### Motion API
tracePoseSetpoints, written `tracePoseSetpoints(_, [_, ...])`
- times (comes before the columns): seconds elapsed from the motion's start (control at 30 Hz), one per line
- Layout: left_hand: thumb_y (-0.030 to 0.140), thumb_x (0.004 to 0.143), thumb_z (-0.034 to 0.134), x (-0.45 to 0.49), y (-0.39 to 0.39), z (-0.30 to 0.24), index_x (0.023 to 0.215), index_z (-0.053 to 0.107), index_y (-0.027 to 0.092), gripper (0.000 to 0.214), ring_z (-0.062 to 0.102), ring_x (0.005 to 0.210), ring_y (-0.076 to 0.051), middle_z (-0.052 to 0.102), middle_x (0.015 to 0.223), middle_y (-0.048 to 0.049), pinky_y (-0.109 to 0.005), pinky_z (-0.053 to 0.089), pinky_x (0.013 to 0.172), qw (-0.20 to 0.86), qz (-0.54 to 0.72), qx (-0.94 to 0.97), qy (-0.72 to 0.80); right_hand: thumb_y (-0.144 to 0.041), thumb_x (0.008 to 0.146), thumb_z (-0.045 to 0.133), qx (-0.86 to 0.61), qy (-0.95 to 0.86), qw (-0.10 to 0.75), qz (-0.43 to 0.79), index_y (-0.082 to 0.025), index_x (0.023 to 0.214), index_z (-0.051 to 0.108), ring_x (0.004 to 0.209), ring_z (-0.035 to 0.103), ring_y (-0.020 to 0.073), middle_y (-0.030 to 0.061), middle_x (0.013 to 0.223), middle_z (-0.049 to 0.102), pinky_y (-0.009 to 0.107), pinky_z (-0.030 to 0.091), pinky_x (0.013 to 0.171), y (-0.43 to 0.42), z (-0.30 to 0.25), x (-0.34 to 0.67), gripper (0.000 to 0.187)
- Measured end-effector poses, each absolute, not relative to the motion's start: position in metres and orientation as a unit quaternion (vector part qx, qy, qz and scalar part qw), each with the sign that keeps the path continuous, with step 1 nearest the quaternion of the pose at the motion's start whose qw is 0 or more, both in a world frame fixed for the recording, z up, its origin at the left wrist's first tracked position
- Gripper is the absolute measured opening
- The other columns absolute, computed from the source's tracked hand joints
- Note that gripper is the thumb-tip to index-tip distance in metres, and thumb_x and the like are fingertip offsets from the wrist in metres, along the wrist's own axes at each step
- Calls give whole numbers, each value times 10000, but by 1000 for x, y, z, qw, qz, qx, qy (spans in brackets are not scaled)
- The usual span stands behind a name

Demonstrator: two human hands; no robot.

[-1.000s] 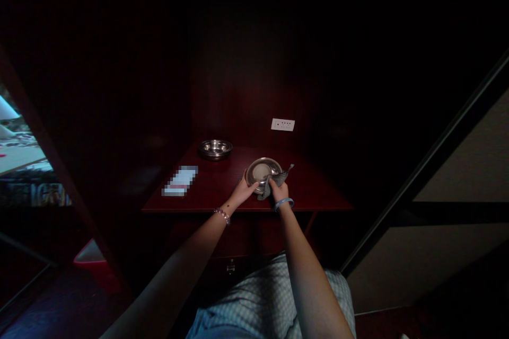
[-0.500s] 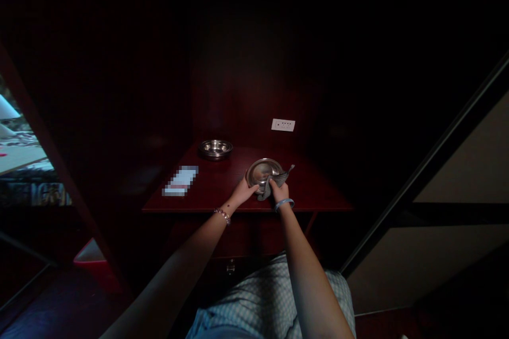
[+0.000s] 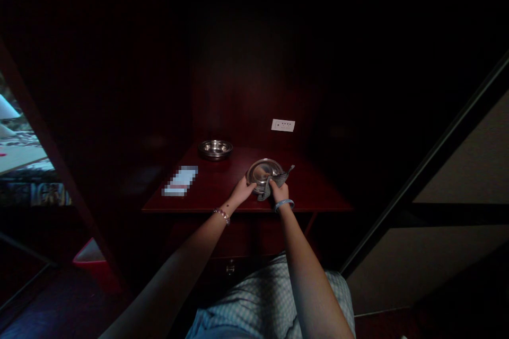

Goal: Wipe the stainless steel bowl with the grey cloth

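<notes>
A shiny metal bowl [image 3: 261, 170] is tilted toward me above the front part of the dark red desk [image 3: 310, 185]. My left hand [image 3: 242, 190] grips its left rim, thumb on the inner side and fingers out of sight underneath. A grey cloth [image 3: 265, 189] is pinched in my right hand [image 3: 279, 190] and lies over the bowl's lower right rim. The right hand's fingers are partly hidden by cloth and bowl. Farther back on the left, more metal bowls [image 3: 215, 150], seemingly stacked, stand on the desk.
A blurred-out flat white object [image 3: 181, 180] lies at the desk's left side. A white socket plate [image 3: 283, 125] is on the back wall. Dark side panels rise left and right. A red bin [image 3: 93, 262] stands on the floor at lower left.
My left thumb has shifted slightly to the left along the bowl's rim. Otherwise the bowl, the cloth and my right hand look nearly unchanged.
</notes>
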State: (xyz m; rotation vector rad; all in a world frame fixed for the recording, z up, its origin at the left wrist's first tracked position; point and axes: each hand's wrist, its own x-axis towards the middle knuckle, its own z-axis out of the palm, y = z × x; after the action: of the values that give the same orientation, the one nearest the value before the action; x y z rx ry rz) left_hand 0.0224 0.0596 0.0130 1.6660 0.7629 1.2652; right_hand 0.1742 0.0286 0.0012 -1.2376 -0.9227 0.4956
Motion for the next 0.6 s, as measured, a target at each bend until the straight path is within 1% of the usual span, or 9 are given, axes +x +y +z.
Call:
tracePoseSetpoints(0.17, [30, 709, 533, 23, 56, 16, 1070, 565, 120, 373, 600, 1034, -185, 662, 1094, -88, -349, 412, 983, 443, 520, 665, 303, -357, 631, 654, -547, -414, 692, 222, -135, 849, 679, 884, 668, 257, 93, 894, 723, 358, 504, 824, 30, -1, 175, 313])
tracePoseSetpoints(0.43, [36, 708, 513, 25, 58, 15, 1091, 561, 110, 394, 596, 1044, -182, 649, 1126, -97, -329, 422, 971, 465, 531, 650, 280, -367, 639, 648, -561, -420, 680, 216, -135, 851, 686, 903, 667, 268, 101, 902, 723, 355, 514, 806, 33, -4, 178, 317])
tracePoseSetpoints(0.6, [54, 712, 501, 24, 60, 15, 1081, 579, 124, 384, 593, 1046, -195, 677, 1060, -74, -319, 426, 965, 474, 524, 634, 315, -368, 647, 647, -569, -431, 668, 211, -147, 842, 689, 900, 670, 257, 90, 892, 726, 328, 517, 792, 32, -4, 178, 297])
